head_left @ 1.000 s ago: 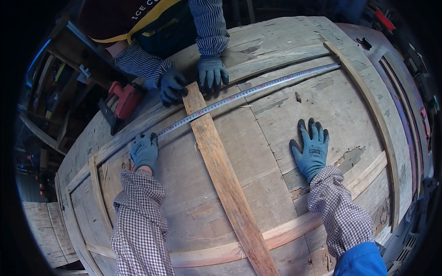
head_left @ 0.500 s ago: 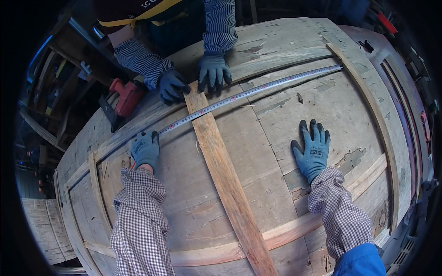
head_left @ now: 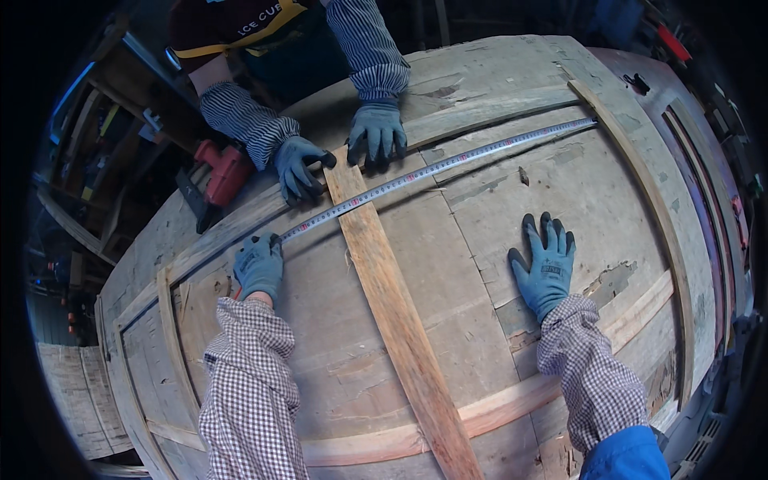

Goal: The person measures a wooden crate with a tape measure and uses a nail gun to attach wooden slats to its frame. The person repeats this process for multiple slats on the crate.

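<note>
My left hand point(head_left: 260, 266), in a blue work glove, is closed around a tape measure, whose case is mostly hidden in the palm. From it the pulled-out blade point(head_left: 432, 170) slants across a middle wooden slat point(head_left: 392, 308) to the right-hand slat point(head_left: 640, 192). My right hand point(head_left: 546, 264), also gloved, lies flat with fingers spread on the worn wooden panel point(head_left: 448, 272), below the blade and touching nothing else. Opposite me, a co-worker's two gloved hands point(head_left: 376, 134) are at the far end of the middle slat, one on either side.
A red power tool point(head_left: 224, 176) rests at the panel's far left edge. A long far rail point(head_left: 496, 110) and a near rail point(head_left: 512, 404) run crosswise, with a short slat point(head_left: 178, 336) at left. More boards point(head_left: 704, 184) lie beyond the right edge.
My left hand has shifted slightly right with the tape measure. The co-worker's hand on the left has turned and spread its fingers by the slat's end. My right hand stays nearly still.
</note>
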`<state>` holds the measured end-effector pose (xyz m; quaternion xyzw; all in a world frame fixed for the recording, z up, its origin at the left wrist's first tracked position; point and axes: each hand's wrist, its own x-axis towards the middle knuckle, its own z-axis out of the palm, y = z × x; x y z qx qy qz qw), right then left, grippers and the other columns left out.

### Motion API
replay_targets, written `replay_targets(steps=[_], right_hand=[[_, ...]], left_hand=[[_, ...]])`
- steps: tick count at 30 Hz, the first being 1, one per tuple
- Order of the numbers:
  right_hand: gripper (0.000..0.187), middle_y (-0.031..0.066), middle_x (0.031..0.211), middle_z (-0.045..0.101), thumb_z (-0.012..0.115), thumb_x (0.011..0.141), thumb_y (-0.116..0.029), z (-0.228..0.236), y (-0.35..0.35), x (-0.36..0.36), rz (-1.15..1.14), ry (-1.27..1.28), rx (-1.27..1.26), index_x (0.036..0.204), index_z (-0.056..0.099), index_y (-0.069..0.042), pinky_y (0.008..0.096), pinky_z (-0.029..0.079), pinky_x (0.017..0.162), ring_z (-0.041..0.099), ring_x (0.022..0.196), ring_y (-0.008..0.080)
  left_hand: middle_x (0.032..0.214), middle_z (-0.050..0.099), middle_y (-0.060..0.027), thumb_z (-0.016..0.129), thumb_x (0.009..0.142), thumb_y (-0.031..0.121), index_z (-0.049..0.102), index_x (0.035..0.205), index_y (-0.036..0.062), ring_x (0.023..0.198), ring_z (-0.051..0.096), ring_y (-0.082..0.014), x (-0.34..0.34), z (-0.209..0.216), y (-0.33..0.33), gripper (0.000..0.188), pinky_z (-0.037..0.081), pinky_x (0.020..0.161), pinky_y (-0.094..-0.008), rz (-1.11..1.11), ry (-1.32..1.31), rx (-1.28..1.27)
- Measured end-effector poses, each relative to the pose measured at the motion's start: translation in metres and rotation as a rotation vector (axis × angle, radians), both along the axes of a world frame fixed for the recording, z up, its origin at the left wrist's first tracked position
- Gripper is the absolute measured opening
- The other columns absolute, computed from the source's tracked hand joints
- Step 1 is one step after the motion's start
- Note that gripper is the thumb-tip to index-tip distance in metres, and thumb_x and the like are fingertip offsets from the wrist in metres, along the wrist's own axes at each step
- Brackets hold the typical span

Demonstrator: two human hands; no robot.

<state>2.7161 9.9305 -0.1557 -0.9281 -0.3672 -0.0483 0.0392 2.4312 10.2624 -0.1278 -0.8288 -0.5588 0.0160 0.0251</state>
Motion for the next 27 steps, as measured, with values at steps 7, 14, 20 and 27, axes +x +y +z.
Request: replay_targets(steps=[7,14,20,27], right_hand=[[0.066,0.0136,0.144,0.022,0.046,0.082,-0.047,-0.001,-0.001,0.001,-0.017,0.000,-0.036,0.139,0.027,-0.020,0.0470,0.005,0.109,0.017,0.133,0.0303],[0.066,0.0134,0.144,0.022,0.046,0.082,-0.047,0.001,0.001,0.000,-0.017,0.010,-0.038,0.139,0.026,-0.021,0.0469,0.005,0.109,0.016,0.134,0.0302],[0.066,0.0137,0.144,0.023,0.046,0.082,-0.047,0.000,0.001,0.002,-0.008,0.009,-0.017,0.139,0.027,-0.021,0.0471,0.005,0.109,0.017,0.133,0.0307],[0.065,0.0140,0.143,0.023,0.046,0.082,-0.046,-0.002,0.001,0.000,-0.001,-0.005,-0.002,0.138,0.028,-0.020,0.0477,0.006,0.108,0.018,0.133,0.0308]], left_hand=[[0.114,0.052,-0.0142,0.048,0.084,0.036,0.059,0.107,0.0195,0.099,0.053,-0.0349,-0.003,-0.007,-0.002,0.030,0.043,0.083,-0.0451,0.004,-0.008,-0.043],[0.113,0.052,-0.0137,0.048,0.085,0.037,0.059,0.106,0.0189,0.098,0.052,-0.0351,-0.005,-0.005,-0.004,0.030,0.042,0.082,-0.0451,0.001,0.003,-0.044],[0.113,0.052,-0.0139,0.049,0.084,0.036,0.059,0.106,0.0184,0.099,0.052,-0.0363,-0.006,-0.011,-0.006,0.030,0.042,0.082,-0.0463,0.016,-0.057,-0.050],[0.109,0.054,-0.0134,0.049,0.084,0.036,0.060,0.104,0.0190,0.096,0.053,-0.0353,-0.013,-0.023,-0.001,0.028,0.043,0.081,-0.0450,-0.017,-0.094,-0.032]])
